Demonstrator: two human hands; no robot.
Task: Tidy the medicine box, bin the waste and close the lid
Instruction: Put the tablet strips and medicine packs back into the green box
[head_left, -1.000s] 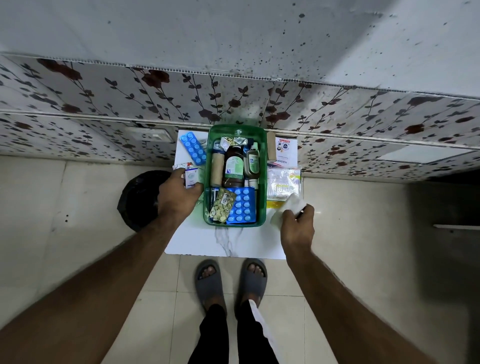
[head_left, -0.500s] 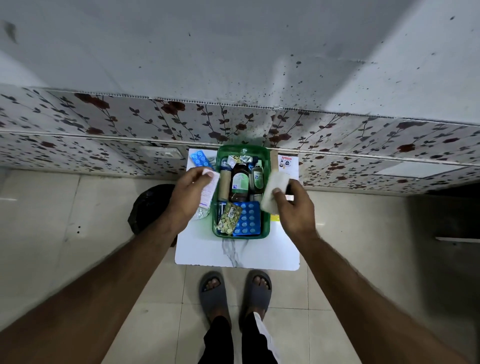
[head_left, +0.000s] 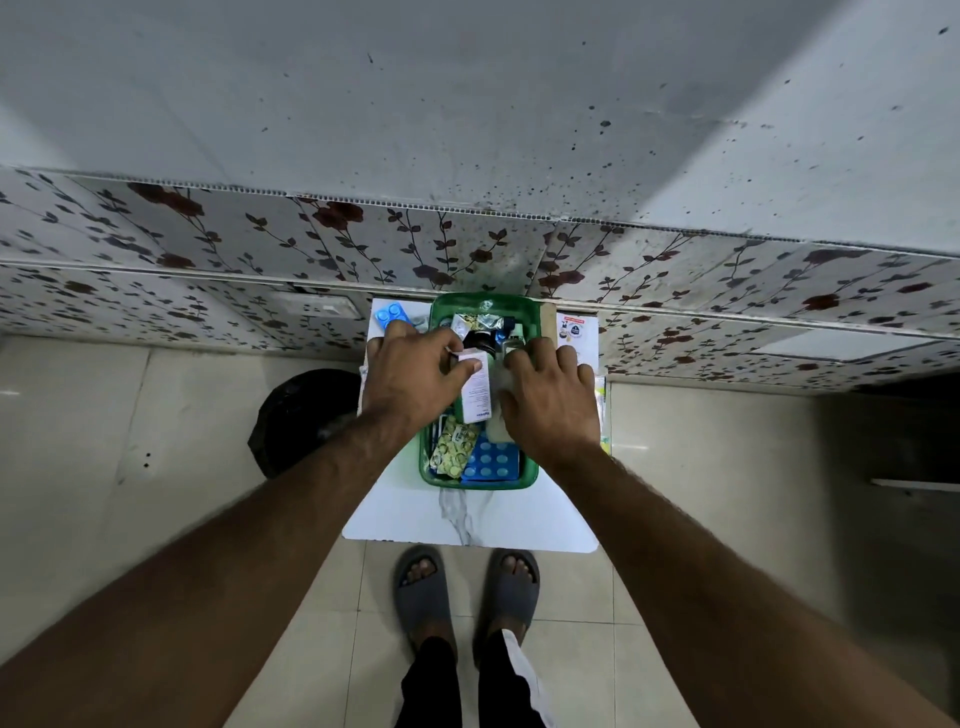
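Observation:
The green medicine box (head_left: 530, 470) sits open on a small white table (head_left: 467, 519) against the wall. Both hands are over its middle. My left hand (head_left: 410, 376) pinches a white medicine carton (head_left: 477, 395) held upright over the box. My right hand (head_left: 550, 400) presses a pale white packet (head_left: 497, 431) down beside the carton. In the near end lie a blue blister strip (head_left: 491, 462) and a yellow-green pill strip (head_left: 453, 449). A dark bottle cap (head_left: 480, 340) and foil sachets (head_left: 470, 322) show at the far end.
A black bin (head_left: 301, 415) with a dark liner stands on the floor left of the table. Another blue blister strip (head_left: 390, 314) lies at the table's far left corner, a printed leaflet (head_left: 575, 332) at the far right. My sandalled feet (head_left: 465, 597) are under the near edge.
Both hands have moved from the table's sides to the middle of the box, carrying the white carton and the pale packet inward. The view has also shifted closer.

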